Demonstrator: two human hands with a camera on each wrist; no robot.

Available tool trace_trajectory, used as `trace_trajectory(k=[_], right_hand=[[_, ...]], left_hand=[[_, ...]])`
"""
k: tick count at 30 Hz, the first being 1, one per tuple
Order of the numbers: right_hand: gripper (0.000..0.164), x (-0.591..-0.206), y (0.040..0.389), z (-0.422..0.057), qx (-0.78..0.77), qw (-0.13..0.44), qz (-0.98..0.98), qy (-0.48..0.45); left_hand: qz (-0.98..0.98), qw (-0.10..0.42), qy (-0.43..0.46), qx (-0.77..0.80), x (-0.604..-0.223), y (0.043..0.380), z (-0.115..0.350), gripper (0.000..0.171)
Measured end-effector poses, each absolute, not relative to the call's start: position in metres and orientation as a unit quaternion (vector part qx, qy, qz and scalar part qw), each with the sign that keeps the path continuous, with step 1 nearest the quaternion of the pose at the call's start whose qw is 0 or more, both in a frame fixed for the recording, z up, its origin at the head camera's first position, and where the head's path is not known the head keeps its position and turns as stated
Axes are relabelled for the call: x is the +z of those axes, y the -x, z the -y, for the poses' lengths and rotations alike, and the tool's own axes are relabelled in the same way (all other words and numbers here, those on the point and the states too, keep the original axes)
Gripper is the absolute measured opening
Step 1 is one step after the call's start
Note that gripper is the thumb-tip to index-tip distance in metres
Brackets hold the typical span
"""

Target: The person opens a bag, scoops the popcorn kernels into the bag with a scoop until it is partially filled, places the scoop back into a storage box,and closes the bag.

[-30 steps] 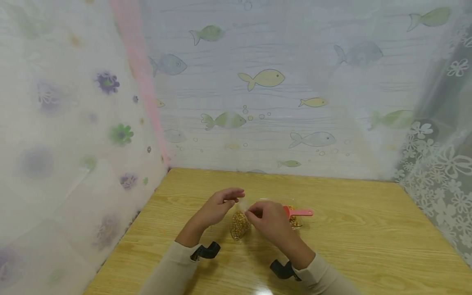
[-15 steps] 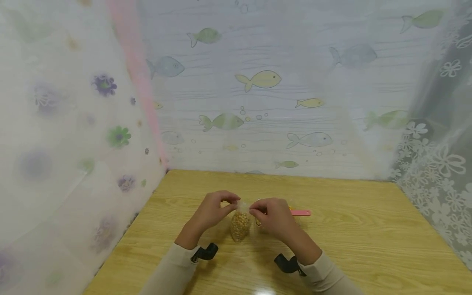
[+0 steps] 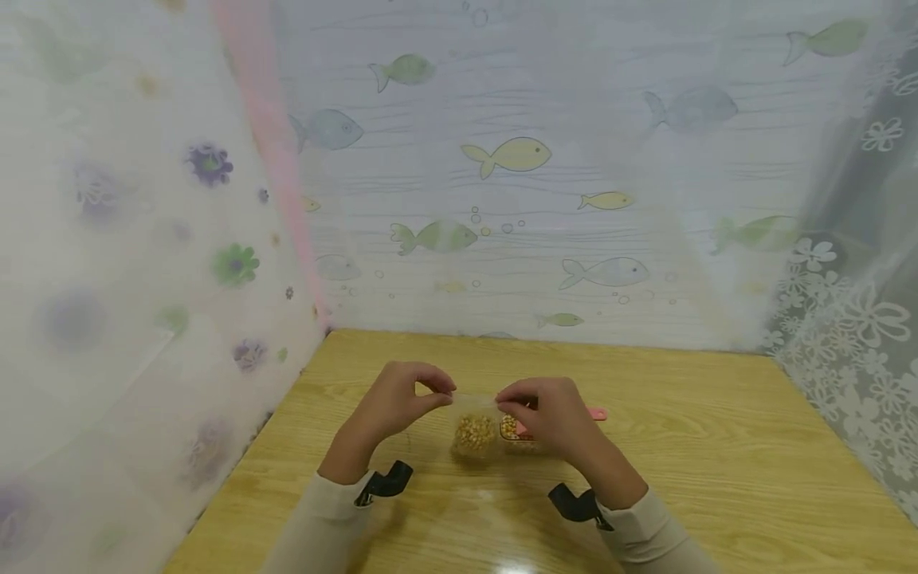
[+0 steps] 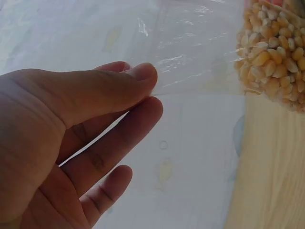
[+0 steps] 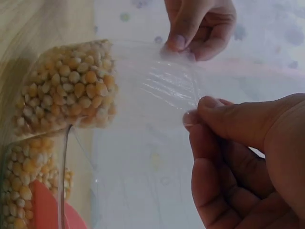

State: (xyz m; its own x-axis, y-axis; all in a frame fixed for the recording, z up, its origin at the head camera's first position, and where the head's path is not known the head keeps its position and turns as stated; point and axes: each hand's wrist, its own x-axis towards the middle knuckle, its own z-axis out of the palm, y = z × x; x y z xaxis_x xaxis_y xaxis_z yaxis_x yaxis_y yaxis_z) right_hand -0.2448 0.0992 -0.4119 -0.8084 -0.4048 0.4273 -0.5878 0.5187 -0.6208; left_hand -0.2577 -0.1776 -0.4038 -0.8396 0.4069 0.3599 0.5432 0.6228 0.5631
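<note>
Between my two hands is a clear plastic bag [image 3: 475,433] with corn kernels [image 5: 71,88] gathered in its lower part. My left hand [image 3: 402,402] pinches one upper corner of the bag between thumb and fingers. The opposite corner is pinched by my right hand [image 3: 548,410]. In the right wrist view the bag's top edge stretches flat and taut from hand to hand. Just right of the bag, partly behind my right hand, stands a clear container [image 5: 62,176] of corn kernels. A pink scoop [image 3: 598,414] lies in it, its handle sticking out to the right.
A wood-grain table [image 3: 717,446] carries everything. Behind it hangs a white curtain [image 3: 516,239] printed with fish, and a flowered sheet [image 3: 143,279] borders the left side. Another sheet with white flowers [image 3: 861,319] hangs at the right.
My left hand has closed on the bag's corner, and both hands have moved apart. The bag's top, bunched narrow before, is now spread wide and flat.
</note>
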Motion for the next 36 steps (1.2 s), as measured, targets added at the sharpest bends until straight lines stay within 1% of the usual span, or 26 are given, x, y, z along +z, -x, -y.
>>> trace_trajectory(k=[3,7,12,16,19,23,25,31,36], right_hand=[[0.009,-0.413,0.245,-0.102,0.400,0.117,0.859,-0.299],[0.009,-0.418,0.247,-0.101,0.404,0.094,0.856,-0.309],[0.008,-0.422,0.248,-0.100,0.396,0.085,0.860,-0.309],[0.007,-0.421,0.248,-0.098,0.389,0.079,0.859,-0.323],[0.008,-0.423,0.248,-0.096,0.391,0.077,0.856,-0.330],[0.005,-0.427,0.249,-0.093,0.391,0.075,0.857,-0.327],[0.003,-0.429,0.250,-0.093,0.388,0.076,0.859,-0.326],[0.004,-0.431,0.250,-0.093,0.378,0.088,0.861,-0.329],[0.004,-0.432,0.250,-0.094,0.390,0.086,0.855,-0.331]], left_hand=[[0.900,0.083,0.270,-0.333,-0.398,0.254,0.177,0.012],[0.907,0.055,0.273,-0.316,-0.397,0.251,0.178,0.011],[0.907,0.040,0.274,-0.316,-0.398,0.251,0.178,0.010],[0.905,0.025,0.284,-0.317,-0.397,0.251,0.177,0.015],[0.904,0.015,0.292,-0.312,-0.398,0.251,0.175,0.014],[0.908,0.012,0.290,-0.303,-0.400,0.252,0.176,0.006],[0.909,0.012,0.288,-0.300,-0.400,0.253,0.176,0.004],[0.911,0.012,0.294,-0.289,-0.399,0.254,0.177,0.003],[0.913,0.017,0.305,-0.272,-0.397,0.252,0.174,0.005]])
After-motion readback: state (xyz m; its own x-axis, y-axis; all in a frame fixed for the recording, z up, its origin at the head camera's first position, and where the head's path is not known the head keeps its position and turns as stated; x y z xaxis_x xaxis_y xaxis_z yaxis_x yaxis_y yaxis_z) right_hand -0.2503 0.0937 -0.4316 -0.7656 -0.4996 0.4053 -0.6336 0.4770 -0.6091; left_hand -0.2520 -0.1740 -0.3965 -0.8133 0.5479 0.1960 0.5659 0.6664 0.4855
